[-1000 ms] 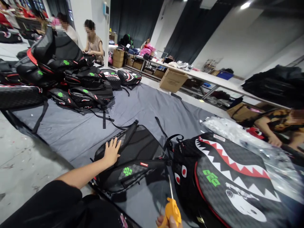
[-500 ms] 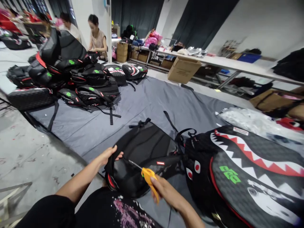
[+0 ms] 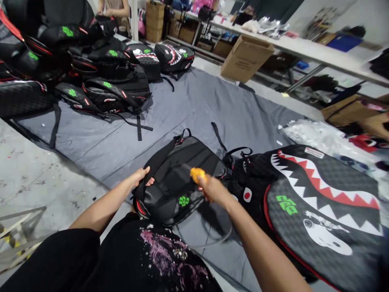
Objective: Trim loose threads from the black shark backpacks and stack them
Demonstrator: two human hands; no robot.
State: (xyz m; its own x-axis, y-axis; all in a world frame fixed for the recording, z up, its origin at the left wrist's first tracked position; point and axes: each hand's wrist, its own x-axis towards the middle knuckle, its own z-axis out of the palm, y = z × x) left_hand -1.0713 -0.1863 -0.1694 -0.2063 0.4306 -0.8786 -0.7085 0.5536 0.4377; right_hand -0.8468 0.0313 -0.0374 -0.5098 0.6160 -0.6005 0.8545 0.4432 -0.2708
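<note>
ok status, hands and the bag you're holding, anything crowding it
Left hand gripping left side of black backpack. Right hand holding orange tool above it. Backpack straps-up on grey sheet. Shark-mouth backpack close on the right.

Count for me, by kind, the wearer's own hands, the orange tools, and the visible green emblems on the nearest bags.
Own hands: 2 (left hand, right hand)
Orange tool: 1
Green emblems: 2 (on the held bag, on the shark-mouth bag)
Total: 5
</note>
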